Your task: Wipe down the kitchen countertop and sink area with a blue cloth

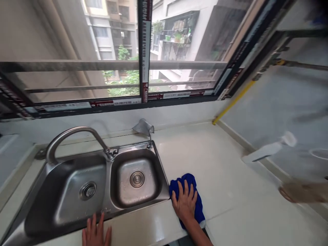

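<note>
My right hand (185, 201) lies on a bunched blue cloth (198, 206) on the white countertop, just right of the sink. Its fingers are spread and flat over the cloth, hiding part of it. At the bottom edge of the view, my left hand (96, 232) rests at the sink's front rim, fingers stretched out and apart, with nothing in it. The steel double-bowl sink (108, 191) has a larger left bowl and a smaller right bowl, each with a round drain. A curved faucet (79, 129) arches over its back left.
A grey crumpled bag-like piece (143, 127) stands behind the sink's back right corner. At right are a white bottle-like object (266, 150), a blurred brown object (302, 192) and a yellow pipe (234, 101) along the wall. A window (145, 51) spans the back.
</note>
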A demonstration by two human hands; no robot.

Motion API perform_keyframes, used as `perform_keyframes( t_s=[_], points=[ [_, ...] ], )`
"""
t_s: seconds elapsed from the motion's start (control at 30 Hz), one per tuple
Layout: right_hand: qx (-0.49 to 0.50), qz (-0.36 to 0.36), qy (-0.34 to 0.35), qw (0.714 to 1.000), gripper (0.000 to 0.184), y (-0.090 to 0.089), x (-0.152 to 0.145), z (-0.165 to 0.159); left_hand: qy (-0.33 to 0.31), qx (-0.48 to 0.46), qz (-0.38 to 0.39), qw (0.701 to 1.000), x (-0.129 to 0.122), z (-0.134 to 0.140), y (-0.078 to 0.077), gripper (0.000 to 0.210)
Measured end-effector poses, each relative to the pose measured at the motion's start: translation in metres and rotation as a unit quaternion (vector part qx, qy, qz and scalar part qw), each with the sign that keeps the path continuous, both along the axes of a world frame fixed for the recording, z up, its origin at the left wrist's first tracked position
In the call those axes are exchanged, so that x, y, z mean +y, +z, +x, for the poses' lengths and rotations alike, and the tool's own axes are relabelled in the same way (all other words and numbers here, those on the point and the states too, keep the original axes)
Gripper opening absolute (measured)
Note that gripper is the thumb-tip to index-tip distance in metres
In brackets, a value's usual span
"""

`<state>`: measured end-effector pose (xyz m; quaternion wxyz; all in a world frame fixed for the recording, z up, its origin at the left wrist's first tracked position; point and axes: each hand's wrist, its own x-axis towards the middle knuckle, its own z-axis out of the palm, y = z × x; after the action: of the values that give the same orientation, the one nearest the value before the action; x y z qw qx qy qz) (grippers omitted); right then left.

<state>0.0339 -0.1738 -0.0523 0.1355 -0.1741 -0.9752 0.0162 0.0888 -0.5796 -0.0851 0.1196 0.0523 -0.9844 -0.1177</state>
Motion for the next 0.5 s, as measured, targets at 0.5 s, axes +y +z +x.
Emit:
perform_keyframes(
  t_s=[0.5],
  points=[
    [0.008,-0.019,0.162,0.987,0.058,0.002,0.020,-0.126,0.247,0.010,-0.032,0.968,0.026,0.003,0.047,0.059]
  ],
)
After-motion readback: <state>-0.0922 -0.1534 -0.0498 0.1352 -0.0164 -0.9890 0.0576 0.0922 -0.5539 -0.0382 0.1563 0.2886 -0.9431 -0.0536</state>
